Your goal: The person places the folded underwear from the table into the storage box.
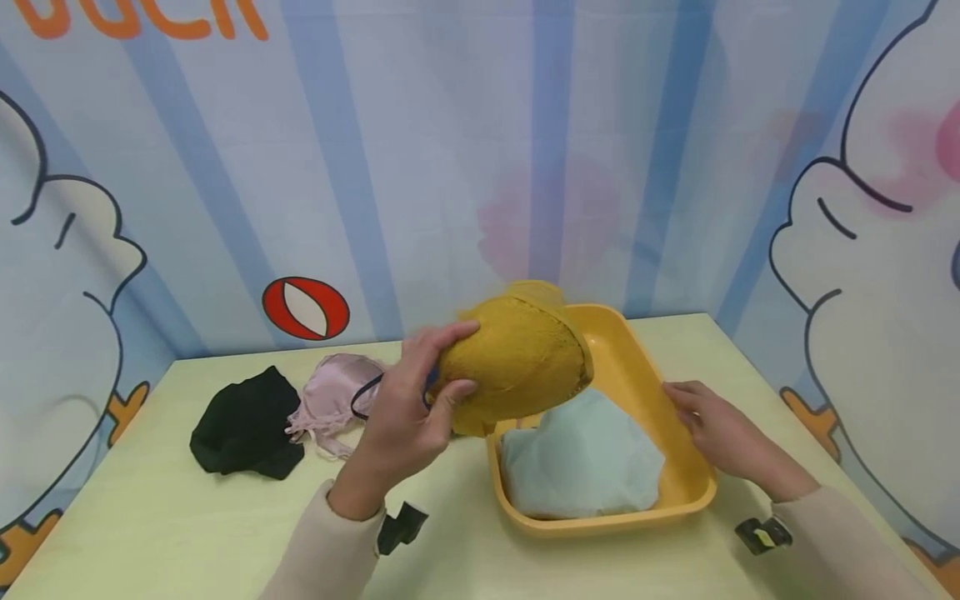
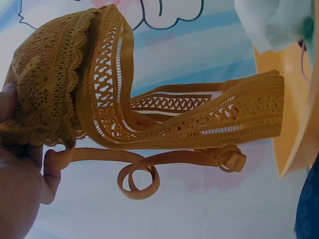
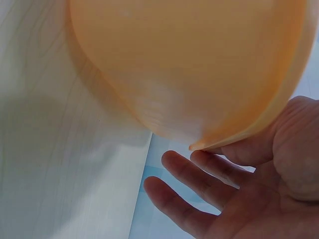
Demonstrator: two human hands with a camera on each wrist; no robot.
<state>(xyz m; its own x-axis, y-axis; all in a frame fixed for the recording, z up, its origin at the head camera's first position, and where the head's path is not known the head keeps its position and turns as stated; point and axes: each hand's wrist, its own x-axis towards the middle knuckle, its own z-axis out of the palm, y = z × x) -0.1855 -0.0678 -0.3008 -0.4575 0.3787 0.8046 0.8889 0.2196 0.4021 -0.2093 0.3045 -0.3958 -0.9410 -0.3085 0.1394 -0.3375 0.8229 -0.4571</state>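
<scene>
Orange tray (image 1: 624, 367), one: held a pale-green garment (image 1: 588, 458) at its near end. Left hand (image 1: 408, 412) gripped a mustard lace bra (image 1: 517, 354); right hand (image 1: 716, 425) pinched the tray's rim (image 1: 600, 524), other fingers (image 3: 195, 180) extended.

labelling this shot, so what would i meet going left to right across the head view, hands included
Black cloth, pink bra, left hand, mustard bra, pale green cloth, right hand.

We see a plain cream left sleeve (image 1: 322, 550) and a matching right sleeve (image 1: 847, 542). An angular black left block (image 1: 400, 529) juts by one, a black right block (image 1: 747, 537) with a yellowish patch (image 1: 763, 537) by the other. The fingers (image 3: 192, 177) are bare.
</scene>
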